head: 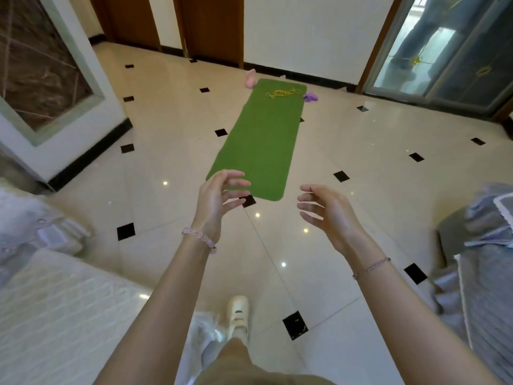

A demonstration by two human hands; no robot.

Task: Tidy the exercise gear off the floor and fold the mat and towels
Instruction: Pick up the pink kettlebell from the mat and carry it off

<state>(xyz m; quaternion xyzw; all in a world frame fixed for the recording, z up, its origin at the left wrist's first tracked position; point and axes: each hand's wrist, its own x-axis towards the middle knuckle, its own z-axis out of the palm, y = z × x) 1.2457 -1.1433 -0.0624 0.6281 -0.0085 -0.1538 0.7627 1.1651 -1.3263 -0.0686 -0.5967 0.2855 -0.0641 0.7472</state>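
Cream tiled floor (347,151) with black diamond insets; green mat (261,140) lies flat and unrolled on it, running toward 12 o'clock from the person. Left hand (216,198) and right hand (330,212) hover side by side near the mat's near end, fingers spread, loosely curved, holding nothing. Yellow cord (281,93) lies tangled on the mat's far end, with 1 pink item (250,77) on the floor at its 10 o'clock and 1 purple item (311,97) just beside the mat edge at 3 o'clock.
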